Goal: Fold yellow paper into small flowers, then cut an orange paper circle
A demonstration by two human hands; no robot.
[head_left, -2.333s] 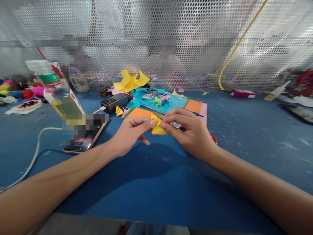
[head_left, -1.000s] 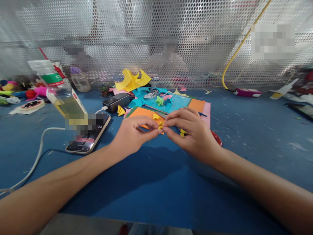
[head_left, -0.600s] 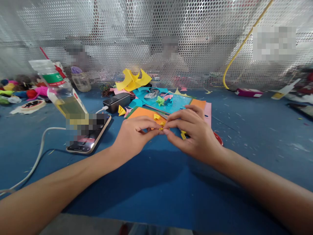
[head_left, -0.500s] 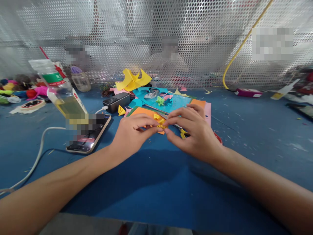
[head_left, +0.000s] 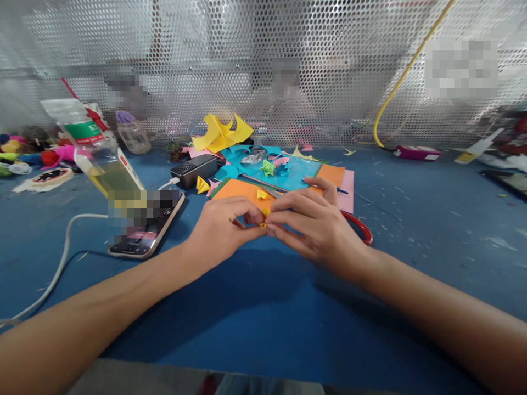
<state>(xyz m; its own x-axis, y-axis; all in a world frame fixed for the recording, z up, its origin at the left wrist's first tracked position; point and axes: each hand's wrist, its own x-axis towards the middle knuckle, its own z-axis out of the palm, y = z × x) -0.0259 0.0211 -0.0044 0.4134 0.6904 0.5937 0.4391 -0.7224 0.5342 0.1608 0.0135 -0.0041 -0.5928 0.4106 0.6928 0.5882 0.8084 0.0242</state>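
Observation:
Between the fingertips of both hands is a small curled yellow paper piece point(head_left: 264, 225), mostly covered by the fingers. My left hand point(head_left: 224, 225) pinches it from the left with thumb and fingers. From the right, my right hand point(head_left: 315, 225) pinches the same piece, its little finger raised. Just beyond the fingers, an orange paper sheet point(head_left: 234, 190) lies on the table with a small folded yellow paper bit point(head_left: 262, 194) on it. Scissors with a red handle point(head_left: 364, 230) lie partly hidden under my right hand.
A phone point(head_left: 144, 233) with a white cable point(head_left: 68, 241) and a tilted bottle point(head_left: 102, 159) are at left. Behind my hands are a black box-shaped device point(head_left: 195, 171), blue paper point(head_left: 300, 173) and cut yellow paper point(head_left: 222, 134). A perforated metal screen point(head_left: 337, 71) closes the back.
Both hands have shifted slightly nearer and my right hand has moved left. The fingertips have closed further around the yellow piece, and more of the red handle shows.

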